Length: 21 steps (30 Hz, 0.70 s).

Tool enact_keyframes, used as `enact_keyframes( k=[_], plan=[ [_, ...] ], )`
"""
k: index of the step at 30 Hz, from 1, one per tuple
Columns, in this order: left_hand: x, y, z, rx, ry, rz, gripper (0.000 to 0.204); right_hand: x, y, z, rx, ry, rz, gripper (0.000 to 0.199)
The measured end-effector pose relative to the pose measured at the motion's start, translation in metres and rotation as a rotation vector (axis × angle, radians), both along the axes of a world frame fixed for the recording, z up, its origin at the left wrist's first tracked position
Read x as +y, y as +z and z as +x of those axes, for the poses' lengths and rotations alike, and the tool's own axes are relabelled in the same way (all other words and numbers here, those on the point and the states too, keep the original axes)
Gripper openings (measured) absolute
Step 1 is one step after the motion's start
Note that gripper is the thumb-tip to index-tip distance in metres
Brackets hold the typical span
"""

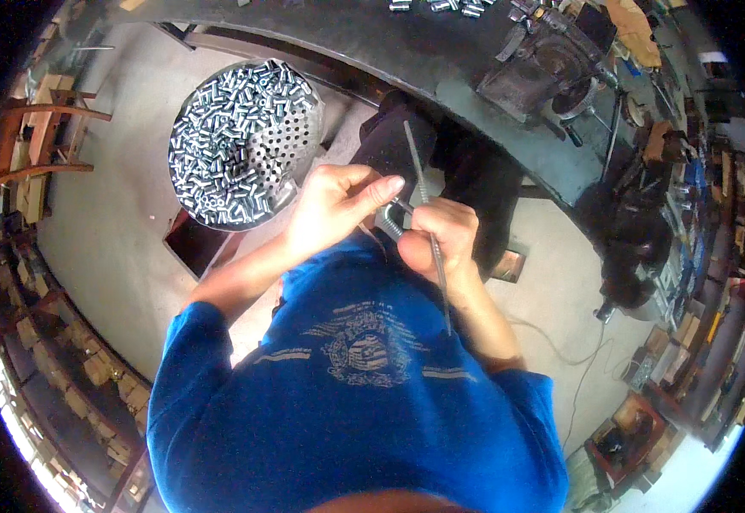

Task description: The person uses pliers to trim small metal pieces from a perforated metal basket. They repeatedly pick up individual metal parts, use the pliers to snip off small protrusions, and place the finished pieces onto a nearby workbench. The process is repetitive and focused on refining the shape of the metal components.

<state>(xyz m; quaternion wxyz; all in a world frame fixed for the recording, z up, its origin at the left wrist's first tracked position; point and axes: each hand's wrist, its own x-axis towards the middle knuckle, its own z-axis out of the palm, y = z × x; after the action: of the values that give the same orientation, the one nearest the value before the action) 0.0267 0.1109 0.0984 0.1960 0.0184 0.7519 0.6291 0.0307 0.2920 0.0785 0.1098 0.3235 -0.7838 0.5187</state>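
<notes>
Filing a small part. The left hand (pixel 334 205) pinches a small bent metal piece (pixel 389 221) just right of the perforated basin of metal sleeves (pixel 240 141); the right hand (pixel 441 244), closed, grips a slender file (pixel 428 214) across it. Good practice, by judgement: hold the piece firmly and stroke evenly, clear of the fingertips.

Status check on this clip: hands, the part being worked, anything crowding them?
Left hand pinching small threaded metal piece. Right hand gripping thin metal rod against it. Perforated bowl of metal sleeves sits left, apart from hands.
</notes>
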Motion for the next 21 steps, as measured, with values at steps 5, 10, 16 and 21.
enact_keyframes(
  k=[5, 10, 16, 21],
  plan=[
    [0.002, -0.006, -0.003, 0.044, -0.011, 0.399, 0.014, -0.004, -0.004, 0.010, -0.694, 0.016, -0.421, 0.035],
    [-0.012, -0.007, -0.016, 0.301, 0.031, 0.061, 0.015, 0.013, 0.005, 0.012, -0.663, -0.030, -0.387, 0.027],
    [-0.026, -0.023, -0.031, 0.895, 0.098, -0.482, 0.025, 0.015, 0.038, 0.022, -0.396, 0.215, -0.327, 0.064],
    [-0.027, -0.025, -0.034, 0.955, 0.104, -0.461, 0.026, 0.010, 0.037, 0.019, -0.392, 0.234, -0.282, 0.056]
  ],
)
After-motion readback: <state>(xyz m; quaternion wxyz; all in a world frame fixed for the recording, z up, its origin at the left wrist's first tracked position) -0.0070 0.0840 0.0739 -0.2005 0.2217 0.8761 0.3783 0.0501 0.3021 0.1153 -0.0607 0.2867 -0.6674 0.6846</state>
